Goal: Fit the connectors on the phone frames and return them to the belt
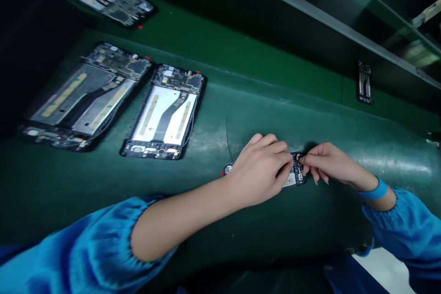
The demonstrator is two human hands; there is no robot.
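An opened smartphone (291, 181) with its inner parts bare lies on the green mat, mostly covered by my left hand (263, 167). That hand rests over the phone's middle with its fingers curled in near the right end; what its fingertips press or hold is hidden. My right hand (319, 161) reaches the phone's right end, thumb and forefinger pinched together at the small board there. Whatever sits in that pinch is too small to name. A blue band (372, 190) circles my right wrist.
Two more opened phones, one (161, 115) nearer and one (86, 96) farther left, lie on the green mat (213, 220). Another phone (127, 7) is at the upper left. A small phone (364, 82) lies far right, below a metal rail (292, 0).
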